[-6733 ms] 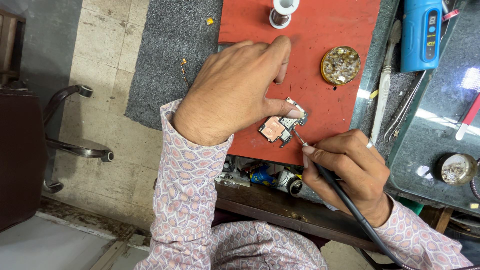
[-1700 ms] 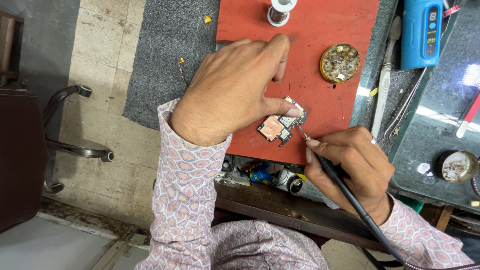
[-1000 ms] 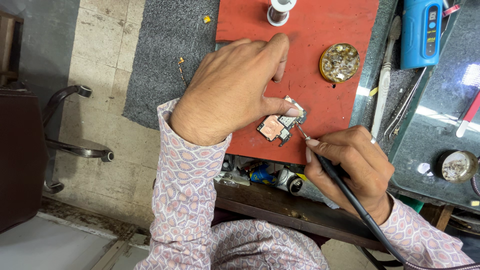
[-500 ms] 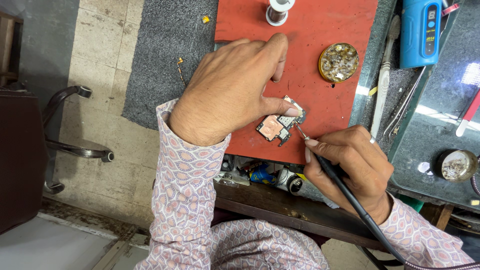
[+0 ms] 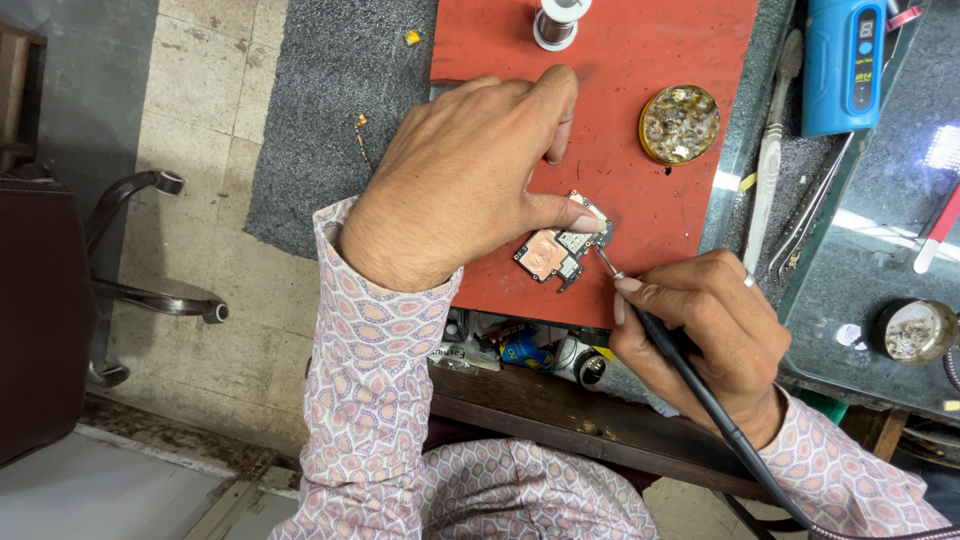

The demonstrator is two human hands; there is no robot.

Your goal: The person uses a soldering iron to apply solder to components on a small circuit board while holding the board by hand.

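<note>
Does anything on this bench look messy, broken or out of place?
Nothing looks broken. Only small oddities: a yellow scrap and a thin bit of wire lie loose on the grey mat, away from the circuit board.

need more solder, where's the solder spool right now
In the head view the solder spool stands at the top edge of the red mat, above the left hand and left of the round brass tin.

Blue handheld device [image 5: 843, 62] at top right of table, upright rectangular body, small dark screen [image 5: 866, 33] near its top edge, small blue-and-yellow labelled container [image 5: 524, 350] below red mat edge, lying sideways
</note>
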